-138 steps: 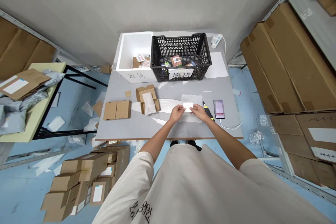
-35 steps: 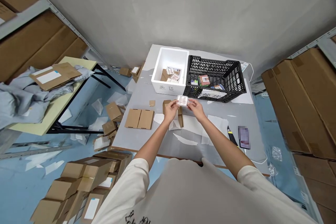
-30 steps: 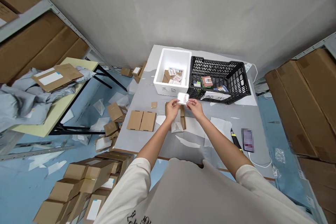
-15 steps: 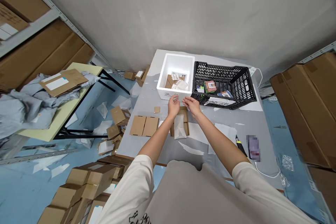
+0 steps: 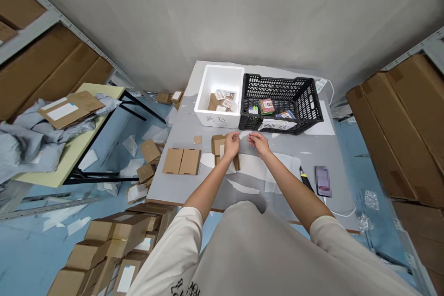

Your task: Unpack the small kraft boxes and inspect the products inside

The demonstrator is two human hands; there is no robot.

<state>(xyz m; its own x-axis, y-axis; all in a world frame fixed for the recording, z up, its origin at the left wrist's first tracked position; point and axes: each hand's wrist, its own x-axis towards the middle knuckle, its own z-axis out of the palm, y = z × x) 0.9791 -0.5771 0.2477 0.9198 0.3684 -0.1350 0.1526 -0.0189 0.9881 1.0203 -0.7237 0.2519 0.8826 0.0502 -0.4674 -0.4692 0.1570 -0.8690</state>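
My left hand [image 5: 231,144] is over the right part of an open small cardboard box [image 5: 218,142], its thumb and fingertips pressed together. A white packet [image 5: 231,166] lies in that box, partly covered by my left hand and wrist. Just to the right, my right hand [image 5: 259,143] is also pinched, in front of the black crate [image 5: 280,97]. Whatever is between the fingertips of either hand is too small to make out. Behind my hands stands a white foam box [image 5: 222,121] with small labelled packs [image 5: 227,103] in it.
Colourful packs [image 5: 266,106] lie in the crate. Two flat brown boxes [image 5: 181,161] and a small cardboard square [image 5: 197,139] are to the left. A cutter knife [image 5: 305,179] and a phone [image 5: 323,181] lie right. Torn white paper [image 5: 243,188] is near the front edge.
The view has shifted slightly. My hands have moved right relative to the open box and a little further apart. The packs in the foam box now show more clearly.
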